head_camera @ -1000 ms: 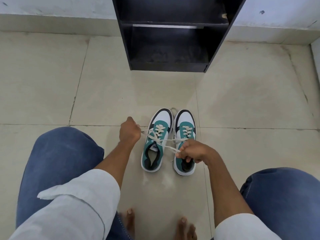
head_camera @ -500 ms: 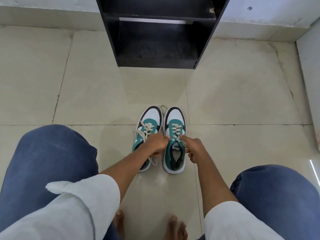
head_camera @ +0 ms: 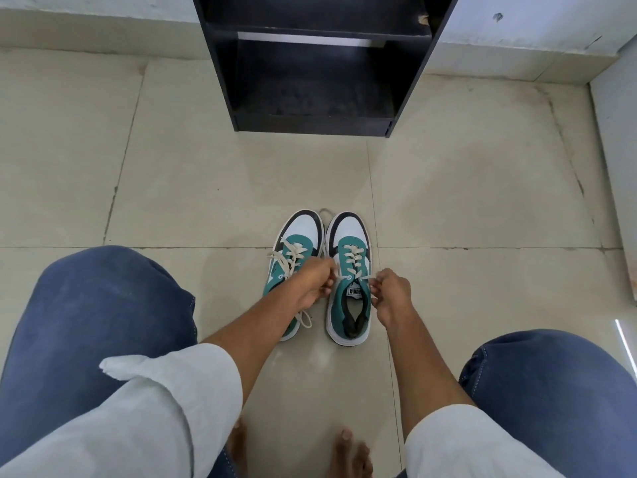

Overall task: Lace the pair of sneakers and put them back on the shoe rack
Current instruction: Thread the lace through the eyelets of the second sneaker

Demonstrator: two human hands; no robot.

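Head-camera view showed the two teal and white sneakers side by side on the tiled floor (head_camera: 172, 174), toes toward the black shoe rack (head_camera: 313, 63). At the right sneaker (head_camera: 350, 270), each hand pinched a lace end at the top eyelets: left hand (head_camera: 315, 282), right hand (head_camera: 391, 293). The left sneaker (head_camera: 296, 246) lay partly under the left forearm, its laces loose.

Home entryway; tiled floor (head_camera: 206, 188); shoe rack (head_camera: 310, 63)
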